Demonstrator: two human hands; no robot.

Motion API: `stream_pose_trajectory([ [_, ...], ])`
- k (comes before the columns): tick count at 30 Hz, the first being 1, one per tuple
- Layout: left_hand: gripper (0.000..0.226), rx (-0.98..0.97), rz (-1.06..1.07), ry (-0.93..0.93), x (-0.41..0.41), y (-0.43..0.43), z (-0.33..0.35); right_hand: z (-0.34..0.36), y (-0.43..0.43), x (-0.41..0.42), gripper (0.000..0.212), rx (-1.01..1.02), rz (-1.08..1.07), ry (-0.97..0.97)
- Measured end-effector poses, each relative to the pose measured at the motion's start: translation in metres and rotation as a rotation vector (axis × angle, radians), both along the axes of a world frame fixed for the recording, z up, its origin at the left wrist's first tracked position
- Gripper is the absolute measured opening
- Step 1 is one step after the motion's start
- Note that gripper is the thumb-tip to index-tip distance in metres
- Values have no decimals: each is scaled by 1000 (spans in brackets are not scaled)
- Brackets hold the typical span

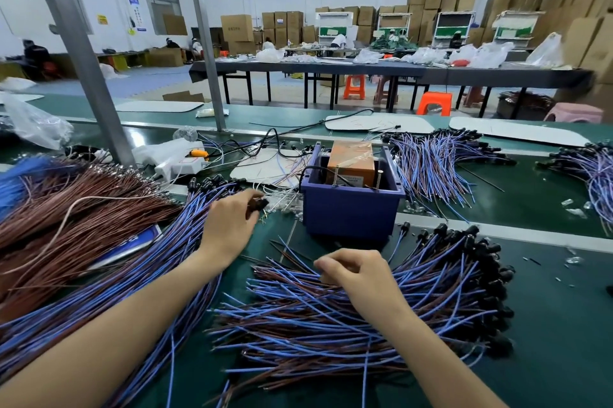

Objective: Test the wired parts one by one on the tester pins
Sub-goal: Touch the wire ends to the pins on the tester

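The tester, an orange block (351, 163) in a blue plastic box (348, 212), stands mid-bench with two upright metal pins (378, 179) at its near rim. My left hand (232, 223) is just left of the box and grips a black-capped wired part (258, 205). My right hand (356, 271) lies on a big pile of blue and brown wired parts (331, 318) in front of the box, fingers curled and pinching wire ends. Another pile of wired parts (139, 261) runs under my left forearm.
Brown wire bundles (66, 208) lie at the left. More blue wired parts (438, 162) are heaped behind and to the right of the box. A white power strip (175, 158) and black cables sit behind. Grey posts (86, 56) rise from the green bench.
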State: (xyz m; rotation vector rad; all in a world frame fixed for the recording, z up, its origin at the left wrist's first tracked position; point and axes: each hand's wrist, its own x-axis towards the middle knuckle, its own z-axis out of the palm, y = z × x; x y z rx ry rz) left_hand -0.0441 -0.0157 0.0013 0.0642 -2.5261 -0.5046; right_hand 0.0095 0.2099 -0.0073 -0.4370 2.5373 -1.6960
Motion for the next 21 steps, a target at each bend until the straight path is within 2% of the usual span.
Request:
stream_pose_trajectory([
  [2,29,266,-263,72,14,24,16,6,-6,-1,16,-188,-23,-75],
  [5,25,282,-545,118,34,59,27,15,-22,-6,22,-537,-69,-262],
  [7,29,252,-547,140,41,70,26,19,-27,-11,22,-698,-141,-354],
  [9,43,313,-502,83,45,73,20,20,-24,-16,23,-820,-179,-399],
  [11,52,443,-529,-100,49,70,13,22,-15,-22,24,-937,-221,-416],
  [12,48,509,-558,-214,52,66,8,23,-8,-26,24,-980,-260,-415],
  [14,27,527,-601,-380,56,54,0,25,14,-36,25,-1032,-361,-391],
  [16,14,470,-593,-415,58,37,-2,27,44,-47,24,-1020,-486,-355],
  [19,12,438,-538,-442,59,11,9,32,88,-60,22,-840,-658,-283],
  [21,10,465,-519,-453,61,1,19,35,110,-64,25,-715,-694,-252],
])
